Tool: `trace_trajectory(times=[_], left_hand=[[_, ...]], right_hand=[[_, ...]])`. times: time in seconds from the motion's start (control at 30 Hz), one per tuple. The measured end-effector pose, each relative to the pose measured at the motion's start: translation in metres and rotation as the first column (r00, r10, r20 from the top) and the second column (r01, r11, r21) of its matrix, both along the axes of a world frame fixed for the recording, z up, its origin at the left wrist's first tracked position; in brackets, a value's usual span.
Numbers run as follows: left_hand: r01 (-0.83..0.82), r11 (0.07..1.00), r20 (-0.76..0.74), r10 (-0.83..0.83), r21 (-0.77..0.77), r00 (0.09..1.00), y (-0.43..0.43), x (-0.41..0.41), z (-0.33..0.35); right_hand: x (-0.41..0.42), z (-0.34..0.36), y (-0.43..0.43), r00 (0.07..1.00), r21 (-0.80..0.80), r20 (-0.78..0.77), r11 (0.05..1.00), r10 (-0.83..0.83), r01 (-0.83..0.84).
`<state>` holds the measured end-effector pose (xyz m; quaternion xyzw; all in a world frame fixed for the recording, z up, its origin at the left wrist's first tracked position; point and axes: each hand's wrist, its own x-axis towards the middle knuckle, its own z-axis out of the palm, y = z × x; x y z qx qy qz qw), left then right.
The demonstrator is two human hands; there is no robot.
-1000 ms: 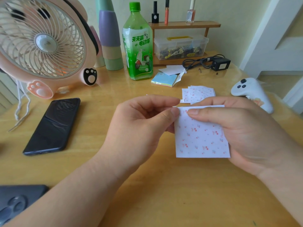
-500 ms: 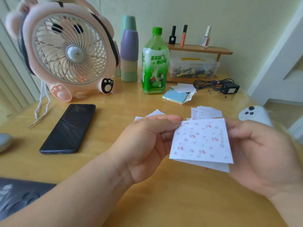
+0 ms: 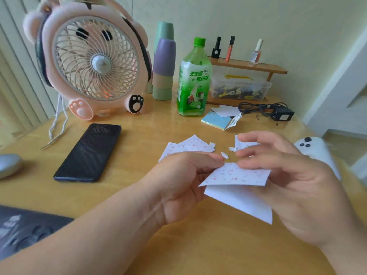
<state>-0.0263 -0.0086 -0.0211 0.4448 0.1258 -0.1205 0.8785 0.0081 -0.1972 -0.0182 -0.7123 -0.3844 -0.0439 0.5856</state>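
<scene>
**Two hands holding a folded patterned paper above the table**

A wooden table (image 3: pixel 139 155) is filling most of the view, and a pink animal-shaped fan (image 3: pixel 95 64) is standing at its far left. Both hands are working near the front middle. The left hand (image 3: pixel 178 185) is curling its fingers and pinching the left corner of the paper between thumb and fingertips. The right hand (image 3: pixel 294 191) is gripping the right side, with one finger lying along the top edge and the rest bending in under it; its upper fingers are hanging loosely spread.

A black phone (image 3: pixel 88 153) is lying face up to the left of the hands, well apart from them. A green bottle (image 3: pixel 193 82) is standing upright behind, just beside a stack of pastel cups (image 3: pixel 163 62).

The folded paper (image 3: pixel 236 175) is being held off the table between the two hands (the patterned flap is sitting on top, and the plain white layer is hanging below, with the two gaping apart).

More patterned sheets (image 3: pixel 188 145) are lying flat just beyond the left hand, and a tiny white scrap (image 3: pixel 224 155) is lying near them.
</scene>
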Motion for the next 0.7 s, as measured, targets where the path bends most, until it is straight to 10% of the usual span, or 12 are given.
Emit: trace_trajectory(times=[0.37, 0.7], left_hand=[[-0.052, 0.997, 0.231, 0.063, -0.056, 0.971, 0.003, -0.007, 0.007], [-0.145, 0.974, 0.347, 0.077, 0.175, 0.935, -0.005, -0.008, 0.002]], right_hand=[[0.003, 0.004, -0.001, 0.867, 0.061, 0.267, 0.905, -0.421, 0.421], [-0.001, 0.002, -0.001, 0.829, 0.026, 0.409, 0.913, -0.380, 0.406]])
